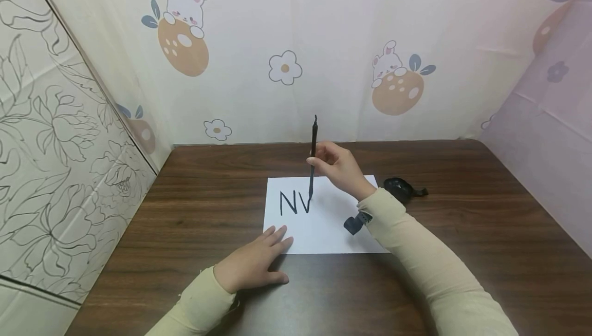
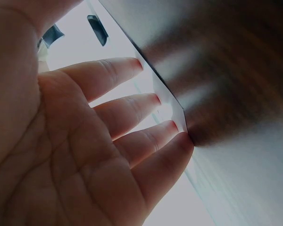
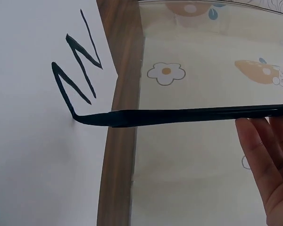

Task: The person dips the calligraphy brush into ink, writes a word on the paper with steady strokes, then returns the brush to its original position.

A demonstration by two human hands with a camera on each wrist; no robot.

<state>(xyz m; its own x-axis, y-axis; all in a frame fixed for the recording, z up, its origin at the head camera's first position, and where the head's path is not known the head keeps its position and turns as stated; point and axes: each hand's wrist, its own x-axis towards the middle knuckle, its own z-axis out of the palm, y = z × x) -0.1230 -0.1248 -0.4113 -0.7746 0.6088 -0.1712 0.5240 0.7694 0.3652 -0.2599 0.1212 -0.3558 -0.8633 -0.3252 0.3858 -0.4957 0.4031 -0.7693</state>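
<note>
My right hand [image 1: 341, 168] pinches a dark writing brush [image 1: 314, 141] by its shaft, between thumb and fingers. The brush stands nearly upright over a white sheet of paper [image 1: 330, 233]. In the right wrist view the bent tip of the brush [image 3: 94, 119] touches the sheet at the end of a black stroke. An N and a V-like pair of strokes [image 1: 304, 202] are painted on the paper's left half. My left hand [image 1: 254, 261] lies with spread fingers at the paper's lower left corner. In the left wrist view its fingers [image 2: 127, 113] are straight and hold nothing.
A black, spoon-shaped dish [image 1: 399, 188] with a short handle sits beside the paper's right edge, partly behind my right forearm. A small black device [image 1: 355, 223] hangs at my right wrist over the sheet. The brown wooden table [image 1: 208, 187] ends at a patterned curtain [image 1: 250, 94].
</note>
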